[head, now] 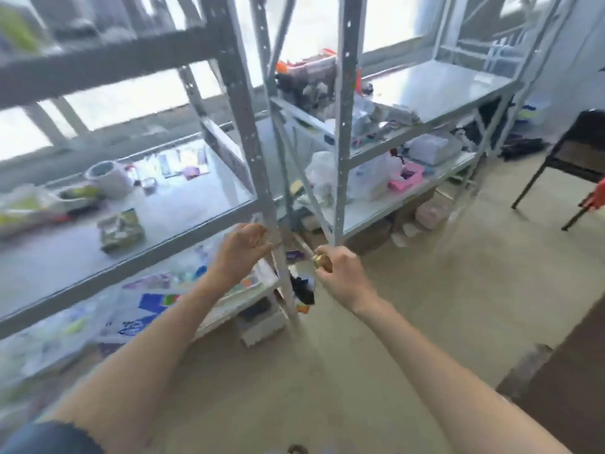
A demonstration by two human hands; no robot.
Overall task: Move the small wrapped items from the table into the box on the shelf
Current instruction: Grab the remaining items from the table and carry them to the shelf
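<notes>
My right hand [342,273] pinches a small gold wrapped item [319,261] in front of the grey shelf post [262,178]. My left hand [244,247] is raised beside that post with its fingers curled inward; motion blur hides whether anything lies in them. A small green patterned box [121,228] sits open on the grey shelf board [183,204], to the left of and beyond my left hand. The whole view is blurred.
A tape roll [109,178] and plastic bags [29,204] lie on the same shelf. A second rack [425,90] full of clutter stands to the right. A black chair [576,158] is at far right, and a dark brown surface [569,394] is at lower right.
</notes>
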